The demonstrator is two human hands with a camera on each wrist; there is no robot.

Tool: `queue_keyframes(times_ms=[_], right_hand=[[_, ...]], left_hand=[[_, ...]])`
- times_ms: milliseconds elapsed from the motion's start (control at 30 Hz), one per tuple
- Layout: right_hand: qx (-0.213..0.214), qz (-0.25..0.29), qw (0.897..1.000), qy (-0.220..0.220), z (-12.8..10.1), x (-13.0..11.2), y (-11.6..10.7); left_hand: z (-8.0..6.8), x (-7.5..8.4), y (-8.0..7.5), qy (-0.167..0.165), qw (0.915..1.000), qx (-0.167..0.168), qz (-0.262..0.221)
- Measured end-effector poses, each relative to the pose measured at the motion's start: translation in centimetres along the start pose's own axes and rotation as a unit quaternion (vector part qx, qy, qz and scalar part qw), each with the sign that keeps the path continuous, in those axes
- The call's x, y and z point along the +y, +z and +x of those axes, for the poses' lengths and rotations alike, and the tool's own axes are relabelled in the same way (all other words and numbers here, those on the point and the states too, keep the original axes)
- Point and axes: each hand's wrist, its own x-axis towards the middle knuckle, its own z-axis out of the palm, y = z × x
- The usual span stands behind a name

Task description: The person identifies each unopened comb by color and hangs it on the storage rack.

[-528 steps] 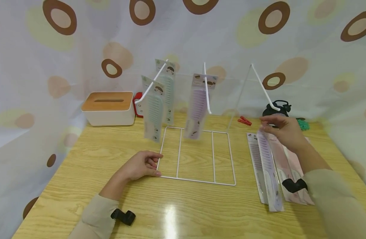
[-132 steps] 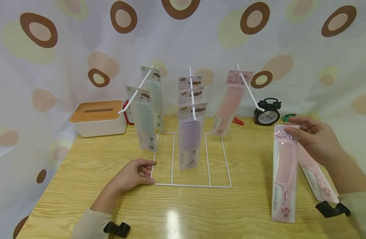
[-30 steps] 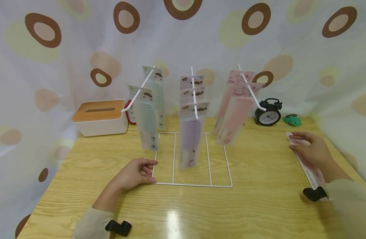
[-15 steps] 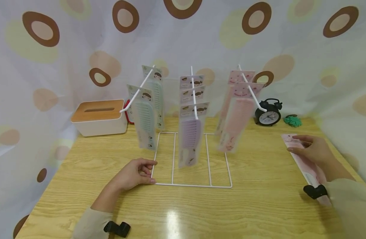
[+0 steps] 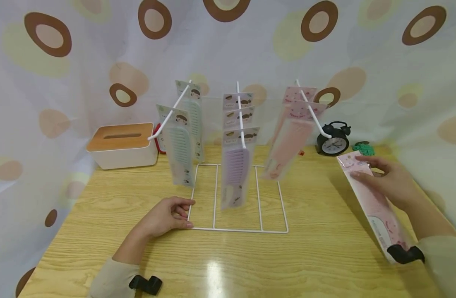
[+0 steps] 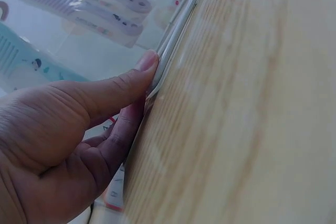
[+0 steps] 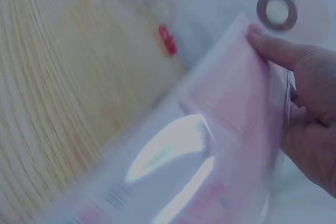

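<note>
My right hand [image 5: 393,182] pinches the top of a packaged pink comb [image 5: 377,209], tilted and raised off the table at the right. In the right wrist view the glossy wrapper of this comb [image 7: 231,108] is blurred. My left hand [image 5: 166,217] grips the front left corner of the white wire rack [image 5: 239,230]; in the left wrist view its thumb and fingers pinch the wire [image 6: 167,56]. From the rack's left arm hang two mint combs [image 5: 180,147]. Several purple packs, at least three, hang on the middle arm, the front purple comb [image 5: 236,167] nearest. The right arm carries two pink combs [image 5: 293,136].
A tissue box [image 5: 123,145] with a wooden lid stands at the back left, a red-rimmed object [image 5: 161,140] partly hidden beside it. At the back right are a black alarm clock [image 5: 333,140] and a green bundle [image 5: 363,148]. A red clip [image 7: 167,40] lies behind the rack.
Over the earlier frames, purple and pink combs were added to the middle and right arms. In the last second my right hand lifted another pink comb from the table. The left hand stayed.
</note>
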Motion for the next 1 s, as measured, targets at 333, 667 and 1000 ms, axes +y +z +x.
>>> queue_keyframes(times_ms=[333, 667, 1000], right_hand=[[-0.044, 0.267, 0.931, -0.244, -4.2, -8.6, -0.1], [-0.064, 0.409, 0.788, -0.455, -7.1, -17.8, 1.5], [-0.010, 0.399, 0.803, -0.442, -6.8, -21.6, 2.5]], left_hand=[[-0.1, 0.4, 0.1, -0.010, 0.9999, 0.007, 0.007], [-0.2, 1.0, 0.1, -0.006, 0.9999, 0.007, 0.010], [-0.1, 0.7, 0.1, -0.005, 0.9999, 0.003, 0.010]])
